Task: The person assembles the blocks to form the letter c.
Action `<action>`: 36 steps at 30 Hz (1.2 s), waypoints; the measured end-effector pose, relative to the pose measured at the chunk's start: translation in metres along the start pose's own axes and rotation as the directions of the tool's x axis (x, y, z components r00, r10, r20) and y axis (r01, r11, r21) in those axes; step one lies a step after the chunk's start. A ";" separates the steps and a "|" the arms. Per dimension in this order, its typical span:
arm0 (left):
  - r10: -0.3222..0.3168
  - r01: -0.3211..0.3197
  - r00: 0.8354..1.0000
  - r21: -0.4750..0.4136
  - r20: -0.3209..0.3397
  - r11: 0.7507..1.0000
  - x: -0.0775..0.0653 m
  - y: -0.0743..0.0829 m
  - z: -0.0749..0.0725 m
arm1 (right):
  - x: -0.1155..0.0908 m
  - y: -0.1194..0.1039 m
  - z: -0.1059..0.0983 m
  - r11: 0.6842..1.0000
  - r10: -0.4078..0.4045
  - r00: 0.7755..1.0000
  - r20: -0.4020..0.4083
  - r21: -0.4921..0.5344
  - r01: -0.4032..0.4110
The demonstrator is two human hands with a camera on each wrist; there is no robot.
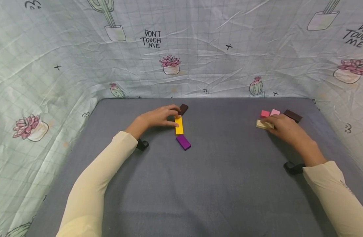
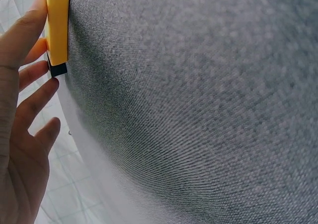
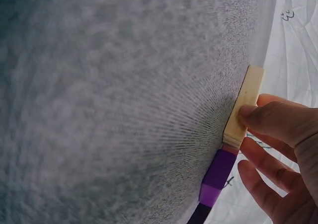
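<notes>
My left hand (image 1: 162, 117) pinches a yellow block (image 1: 179, 129), thumb on its side and a finger at its far end. Just behind that block lies a dark brown block (image 1: 184, 108), partly covered by fingers. A purple block (image 1: 183, 143) lies off the yellow block's near end. Over on the right, my right hand (image 1: 285, 129) holds a pale wooden block (image 3: 244, 107) between thumb and fingers. Around it are a red block (image 1: 265, 114), a pink block (image 1: 275, 112) and another dark brown block (image 1: 293, 115). The right wrist view also shows a purple block (image 3: 218, 174), hidden in the head view.
The blocks lie on a grey cloth-covered table (image 1: 217, 184). A pale curtain (image 1: 205, 72) printed with cacti hangs along the back and both sides. Each wrist wears a black strap, the left one (image 1: 142, 144) and the right one (image 1: 294, 168).
</notes>
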State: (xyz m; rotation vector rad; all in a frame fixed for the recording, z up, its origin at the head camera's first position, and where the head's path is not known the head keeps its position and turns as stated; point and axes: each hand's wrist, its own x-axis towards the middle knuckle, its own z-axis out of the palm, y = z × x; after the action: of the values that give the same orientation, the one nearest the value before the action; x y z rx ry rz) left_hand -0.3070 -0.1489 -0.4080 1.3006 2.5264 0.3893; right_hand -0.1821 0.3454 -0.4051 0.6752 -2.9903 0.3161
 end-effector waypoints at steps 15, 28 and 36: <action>0.004 -0.004 1.000 -0.017 -0.013 1.000 0.000 0.000 0.000 | 0.002 0.002 -0.003 1.000 0.004 0.999 0.038 -0.023 -0.003; -0.004 0.004 1.000 -0.006 -0.012 1.000 0.000 0.000 0.002 | 0.011 -0.003 0.007 0.977 -0.210 0.957 -0.198 -0.011 0.212; 0.021 -0.020 0.999 0.019 -0.026 1.000 0.000 -0.002 0.003 | 0.036 -0.013 0.011 0.947 -0.311 0.913 -0.264 -0.005 0.322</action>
State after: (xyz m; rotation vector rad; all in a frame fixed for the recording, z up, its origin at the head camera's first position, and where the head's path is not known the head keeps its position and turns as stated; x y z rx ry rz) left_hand -0.3072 -0.1496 -0.4115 1.3379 2.5454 0.3904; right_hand -0.2090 0.3169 -0.4095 1.0182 -2.5782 0.4064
